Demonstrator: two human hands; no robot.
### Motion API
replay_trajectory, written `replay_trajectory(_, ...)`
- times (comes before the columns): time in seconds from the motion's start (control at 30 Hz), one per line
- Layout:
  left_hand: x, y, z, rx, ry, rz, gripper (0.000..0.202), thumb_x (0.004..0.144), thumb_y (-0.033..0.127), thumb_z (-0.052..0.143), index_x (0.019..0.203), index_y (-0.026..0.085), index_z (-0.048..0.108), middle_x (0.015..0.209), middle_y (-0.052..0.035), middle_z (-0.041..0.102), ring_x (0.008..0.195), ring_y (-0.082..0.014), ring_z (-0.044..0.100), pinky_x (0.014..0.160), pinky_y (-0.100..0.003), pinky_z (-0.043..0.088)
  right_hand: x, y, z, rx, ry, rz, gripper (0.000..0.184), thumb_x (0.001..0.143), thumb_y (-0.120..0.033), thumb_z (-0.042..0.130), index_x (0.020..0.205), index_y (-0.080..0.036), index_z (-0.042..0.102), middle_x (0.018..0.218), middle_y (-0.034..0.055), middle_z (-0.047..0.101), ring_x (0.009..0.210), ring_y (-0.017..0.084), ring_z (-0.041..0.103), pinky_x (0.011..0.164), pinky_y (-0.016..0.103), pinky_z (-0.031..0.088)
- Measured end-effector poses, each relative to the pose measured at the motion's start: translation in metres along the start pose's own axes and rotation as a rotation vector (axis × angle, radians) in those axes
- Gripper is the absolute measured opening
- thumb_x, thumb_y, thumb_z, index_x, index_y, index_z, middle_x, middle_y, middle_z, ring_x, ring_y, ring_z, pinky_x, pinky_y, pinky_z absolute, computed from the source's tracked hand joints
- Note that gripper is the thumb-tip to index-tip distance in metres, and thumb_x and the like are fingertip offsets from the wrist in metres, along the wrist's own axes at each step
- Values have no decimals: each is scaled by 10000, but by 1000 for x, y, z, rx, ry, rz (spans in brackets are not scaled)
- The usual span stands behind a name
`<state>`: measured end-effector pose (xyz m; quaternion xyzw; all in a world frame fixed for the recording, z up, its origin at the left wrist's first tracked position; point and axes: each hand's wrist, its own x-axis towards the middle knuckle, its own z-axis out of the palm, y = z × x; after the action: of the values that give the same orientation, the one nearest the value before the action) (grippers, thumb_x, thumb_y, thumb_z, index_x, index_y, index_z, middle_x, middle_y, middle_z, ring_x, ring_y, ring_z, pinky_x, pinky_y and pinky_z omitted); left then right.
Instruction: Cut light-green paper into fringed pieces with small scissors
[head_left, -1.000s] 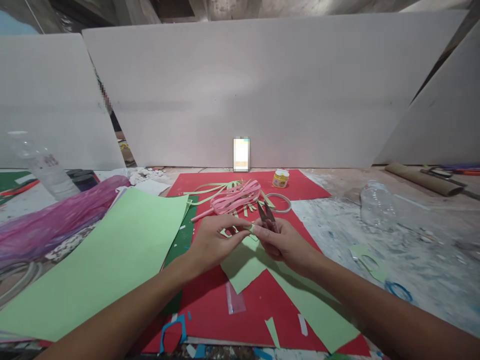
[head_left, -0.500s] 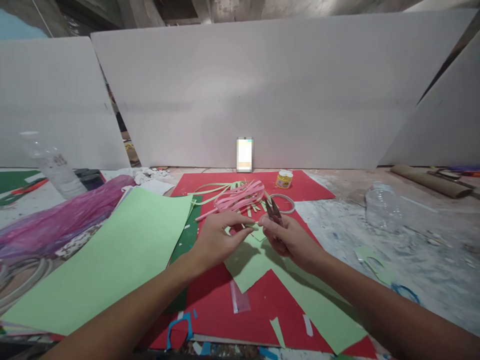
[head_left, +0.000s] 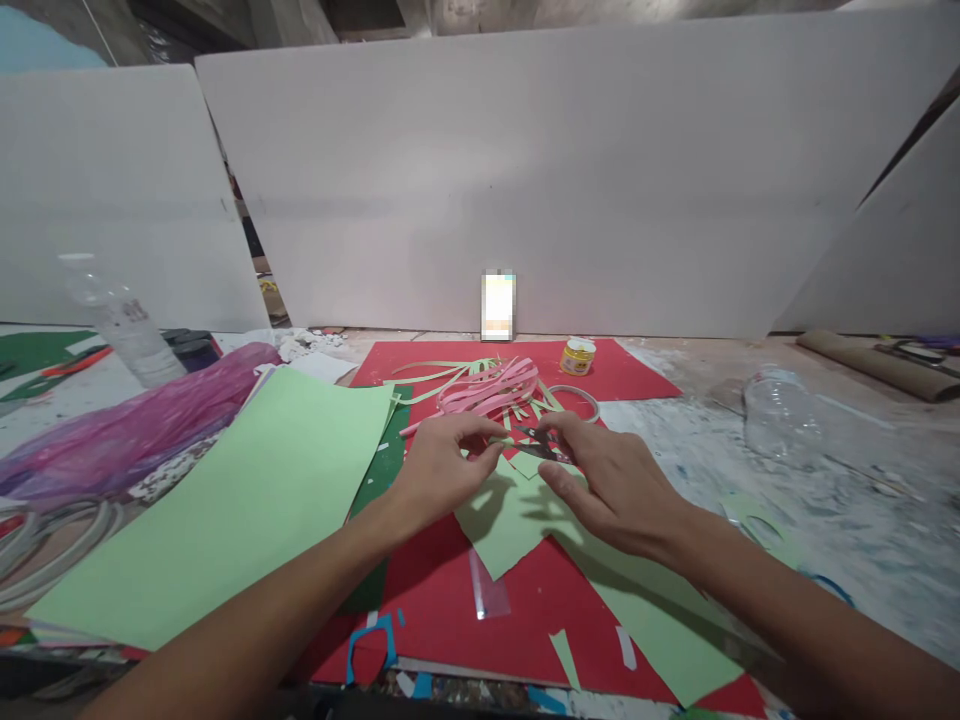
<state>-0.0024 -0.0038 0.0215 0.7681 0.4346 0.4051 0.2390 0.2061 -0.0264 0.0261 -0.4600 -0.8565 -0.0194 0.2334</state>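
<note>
Thumb and fingertips of my left hand point(head_left: 439, 470) pinch a small piece of light green paper point(head_left: 507, 442). My right hand point(head_left: 626, 485) grips a small pair of scissors point(head_left: 534, 448), their blades parted and pointing left at that piece. Under both hands lie cut pieces of light green paper point(head_left: 495, 535) on a red sheet point(head_left: 457, 645). Just beyond my fingers is a bundle of pink strips point(head_left: 491, 388), with thin light green strips point(head_left: 431, 393) around it. A pale ring point(head_left: 592, 405) lies behind my right hand.
On the left is a stack of light green sheets point(head_left: 225, 500), with a pink plastic bag point(head_left: 165, 410) and a clear bottle point(head_left: 124, 325) behind. A yellow jar point(head_left: 577, 357) and a lit phone point(head_left: 498, 308) stand at the back. Another clear bottle point(head_left: 780, 415) lies right.
The scissors have swung from pointing up, away from the paper, to pointing left at it, and their blades now sit by my left fingertips. My left hand keeps its pinch.
</note>
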Motion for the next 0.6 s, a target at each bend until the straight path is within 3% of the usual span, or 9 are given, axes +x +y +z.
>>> replay_trajectory(0.1, 0, -2, -1, 39, 11, 9, 165, 795, 179, 604, 900, 198, 730, 873, -43, 749, 746, -166, 666, 686, -307, 544, 2, 5, 2, -76, 19, -22, 272, 951, -397, 405, 1075, -209, 557, 946, 56, 700, 785, 205, 639, 585, 286, 338)
replay_trajectory(0.3, -1, -6, 0, 167, 3, 86, 179, 786, 131, 605, 887, 198, 736, 877, -47, 746, 780, -181, 665, 728, -314, 525, 0, 14, 11, -214, 123, -111, 213, 893, -376, 544, 988, -213, 644, 891, 42, 716, 791, 197, 642, 560, 283, 296)
replay_trajectory(0.6, -2, -9, 5, 270, -14, 123, 184, 775, 120, 611, 879, 198, 742, 794, -33, 725, 718, -172, 643, 657, -279, 496, -3, 11, 13, -254, 148, -128, 238, 926, -363, 508, 968, -220, 694, 790, 45, 713, 727, 178, 614, 559, 289, 266)
